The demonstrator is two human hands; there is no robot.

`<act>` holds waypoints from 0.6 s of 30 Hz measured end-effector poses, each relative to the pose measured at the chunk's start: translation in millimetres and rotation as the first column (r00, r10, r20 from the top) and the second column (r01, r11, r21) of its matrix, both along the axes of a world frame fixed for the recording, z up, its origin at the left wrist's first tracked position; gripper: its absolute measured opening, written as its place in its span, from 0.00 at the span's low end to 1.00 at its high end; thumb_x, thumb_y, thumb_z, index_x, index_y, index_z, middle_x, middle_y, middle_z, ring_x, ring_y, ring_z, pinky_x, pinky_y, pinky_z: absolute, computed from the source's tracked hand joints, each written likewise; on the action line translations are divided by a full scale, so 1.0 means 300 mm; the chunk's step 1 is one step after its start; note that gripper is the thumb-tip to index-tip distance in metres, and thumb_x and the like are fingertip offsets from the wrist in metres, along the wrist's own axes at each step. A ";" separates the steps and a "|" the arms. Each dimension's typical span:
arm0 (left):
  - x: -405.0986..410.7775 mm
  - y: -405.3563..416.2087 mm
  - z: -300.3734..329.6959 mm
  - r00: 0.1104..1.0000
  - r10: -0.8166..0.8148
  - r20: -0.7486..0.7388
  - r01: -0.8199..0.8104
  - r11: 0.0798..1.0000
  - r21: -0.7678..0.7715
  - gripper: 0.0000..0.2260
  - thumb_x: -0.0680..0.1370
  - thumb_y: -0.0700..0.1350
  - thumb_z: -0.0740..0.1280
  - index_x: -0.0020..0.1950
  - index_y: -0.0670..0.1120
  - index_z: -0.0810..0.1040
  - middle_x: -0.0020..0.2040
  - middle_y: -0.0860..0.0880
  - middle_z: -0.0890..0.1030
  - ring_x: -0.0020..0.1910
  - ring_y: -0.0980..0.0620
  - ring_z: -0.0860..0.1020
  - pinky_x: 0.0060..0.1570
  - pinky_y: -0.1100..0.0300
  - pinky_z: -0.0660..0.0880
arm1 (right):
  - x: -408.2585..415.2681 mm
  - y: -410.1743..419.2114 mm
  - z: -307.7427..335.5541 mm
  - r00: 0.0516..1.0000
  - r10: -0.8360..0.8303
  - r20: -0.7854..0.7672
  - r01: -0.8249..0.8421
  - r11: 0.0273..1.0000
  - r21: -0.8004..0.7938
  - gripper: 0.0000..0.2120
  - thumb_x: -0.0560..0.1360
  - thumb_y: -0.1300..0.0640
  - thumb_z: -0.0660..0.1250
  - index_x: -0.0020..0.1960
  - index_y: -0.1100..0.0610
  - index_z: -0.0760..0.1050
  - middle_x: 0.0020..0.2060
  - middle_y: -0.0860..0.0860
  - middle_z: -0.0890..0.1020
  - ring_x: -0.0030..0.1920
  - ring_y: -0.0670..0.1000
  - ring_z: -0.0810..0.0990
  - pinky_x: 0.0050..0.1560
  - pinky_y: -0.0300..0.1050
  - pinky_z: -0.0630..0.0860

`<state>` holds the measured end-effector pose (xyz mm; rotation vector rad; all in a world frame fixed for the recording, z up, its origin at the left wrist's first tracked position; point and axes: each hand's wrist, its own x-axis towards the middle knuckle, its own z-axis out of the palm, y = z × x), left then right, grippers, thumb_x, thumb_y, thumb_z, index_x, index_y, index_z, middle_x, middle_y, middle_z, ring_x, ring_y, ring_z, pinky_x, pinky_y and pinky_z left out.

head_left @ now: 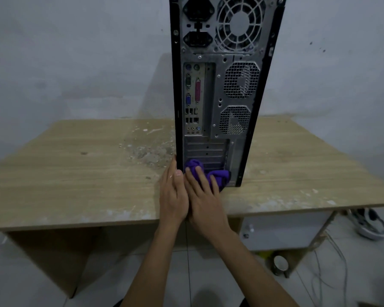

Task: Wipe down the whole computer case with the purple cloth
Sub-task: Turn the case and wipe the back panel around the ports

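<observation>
Purple cloth (217,176) sits bunched under the right hand (205,202), whose straight fingers press it against the bottom of the computer case's (242,120) rear panel. The left hand (173,196) lies flat and open just beside it, fingertips touching the case's lower left edge. That tower stands upright on a wooden desk (75,173) speckled with pale stains.

Dim rm: grey stained wall (75,63), scuffed wood desk (75,173), white tile floor (186,273), loose cables (328,262).
</observation>
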<state>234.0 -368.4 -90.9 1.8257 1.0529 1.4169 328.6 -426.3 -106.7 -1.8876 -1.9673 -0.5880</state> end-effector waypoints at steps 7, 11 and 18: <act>-0.001 -0.016 0.010 0.999 0.032 -0.021 -0.033 0.999 -0.021 0.30 0.82 0.59 0.42 0.80 0.47 0.62 0.79 0.50 0.65 0.78 0.55 0.61 0.78 0.53 0.57 | 0.030 -0.019 -0.001 0.998 -0.012 -0.054 0.013 1.000 0.023 0.32 0.76 0.48 0.56 0.79 0.54 0.62 0.80 0.50 0.62 0.81 0.53 0.53 0.76 0.60 0.56; -0.006 -0.023 0.025 1.000 0.024 -0.011 -0.024 0.999 -0.039 0.30 0.82 0.60 0.42 0.80 0.48 0.61 0.79 0.51 0.63 0.78 0.57 0.60 0.78 0.54 0.57 | 0.058 -0.064 -0.022 0.954 -0.167 -0.249 0.189 0.980 0.069 0.34 0.77 0.49 0.56 0.81 0.56 0.58 0.81 0.52 0.58 0.81 0.52 0.56 0.77 0.57 0.55; -0.004 -0.014 0.012 1.000 0.013 0.004 -0.012 0.999 -0.044 0.32 0.82 0.64 0.42 0.81 0.49 0.60 0.79 0.52 0.63 0.78 0.55 0.60 0.77 0.46 0.60 | 0.028 -0.060 -0.017 0.928 -0.223 -0.299 0.241 0.970 0.025 0.34 0.76 0.48 0.51 0.81 0.57 0.57 0.80 0.53 0.60 0.80 0.54 0.58 0.78 0.61 0.58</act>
